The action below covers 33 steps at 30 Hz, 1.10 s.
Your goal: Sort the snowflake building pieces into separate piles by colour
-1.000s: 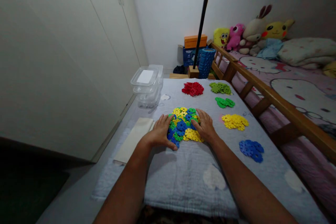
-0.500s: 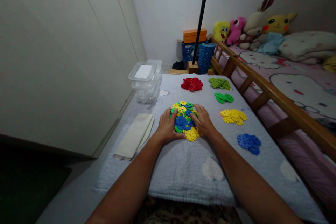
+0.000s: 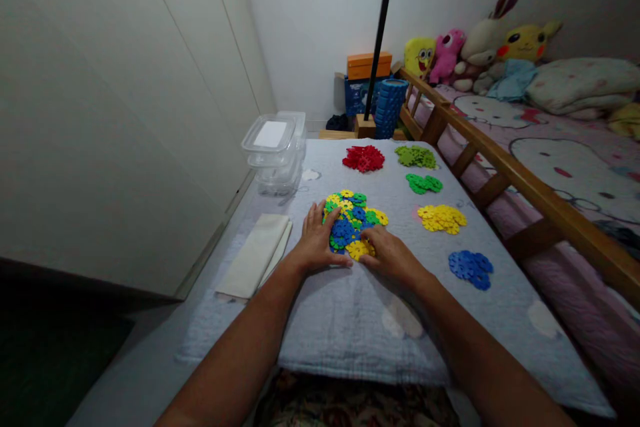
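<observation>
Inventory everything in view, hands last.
Mixed plastic disc pile: one, yellow/green/blue, mid-table
Single-colour plastic disc piles: five, red/lime/green/yellow/blue, far and right
Clear plastic containers: several, transparent, far left
Folded fabric: one, cream, left
Patterned tablecloth: one, pale blue, beneath
Rectangular boxes: two, orange/blue, behind table
Ridged cylinder: one, blue, beside boxes
Thin pole: one, black, behind
Plush toys: several, multicoloured, bed
Railed wooden bed: one, brown, right
Cupboard: one, white, left
Left hand: one, pile's left
Right hand: one, pile's near right

The left hand partly hid the mixed pile on its eight-o'clock side; the black pole was cropped toward one.
</observation>
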Available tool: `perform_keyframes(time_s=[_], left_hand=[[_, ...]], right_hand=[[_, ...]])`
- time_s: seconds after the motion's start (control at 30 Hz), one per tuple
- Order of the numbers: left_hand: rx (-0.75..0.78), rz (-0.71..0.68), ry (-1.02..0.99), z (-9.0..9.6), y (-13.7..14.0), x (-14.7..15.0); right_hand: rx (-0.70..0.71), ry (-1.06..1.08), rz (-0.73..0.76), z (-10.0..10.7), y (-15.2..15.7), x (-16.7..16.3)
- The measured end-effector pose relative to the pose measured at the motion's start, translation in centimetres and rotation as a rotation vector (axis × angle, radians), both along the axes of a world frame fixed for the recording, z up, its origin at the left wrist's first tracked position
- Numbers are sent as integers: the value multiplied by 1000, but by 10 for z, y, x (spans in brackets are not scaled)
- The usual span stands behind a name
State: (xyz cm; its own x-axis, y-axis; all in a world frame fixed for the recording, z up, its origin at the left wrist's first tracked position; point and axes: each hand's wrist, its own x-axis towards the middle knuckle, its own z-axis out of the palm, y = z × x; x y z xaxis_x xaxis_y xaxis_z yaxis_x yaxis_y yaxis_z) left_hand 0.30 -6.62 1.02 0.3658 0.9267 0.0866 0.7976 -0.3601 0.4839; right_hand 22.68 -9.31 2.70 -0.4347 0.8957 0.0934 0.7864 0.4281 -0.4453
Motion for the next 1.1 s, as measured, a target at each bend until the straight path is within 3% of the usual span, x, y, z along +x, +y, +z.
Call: perform_keyframes(time_s=[0.37,0.57,0.9,1.1], left_hand=[[122,60,-14,-7,-1,9],[183,97,6,-7,-1,13],[242,32,-2,-7,0,15],[221,81,15,-7,1,17]], right_hand=[[155,391,-125,-10,14,-20],[98,596,-260,-16,19,-14],[140,537,-116,-13,15,-8],[179,535,-182,-16,14,-5]])
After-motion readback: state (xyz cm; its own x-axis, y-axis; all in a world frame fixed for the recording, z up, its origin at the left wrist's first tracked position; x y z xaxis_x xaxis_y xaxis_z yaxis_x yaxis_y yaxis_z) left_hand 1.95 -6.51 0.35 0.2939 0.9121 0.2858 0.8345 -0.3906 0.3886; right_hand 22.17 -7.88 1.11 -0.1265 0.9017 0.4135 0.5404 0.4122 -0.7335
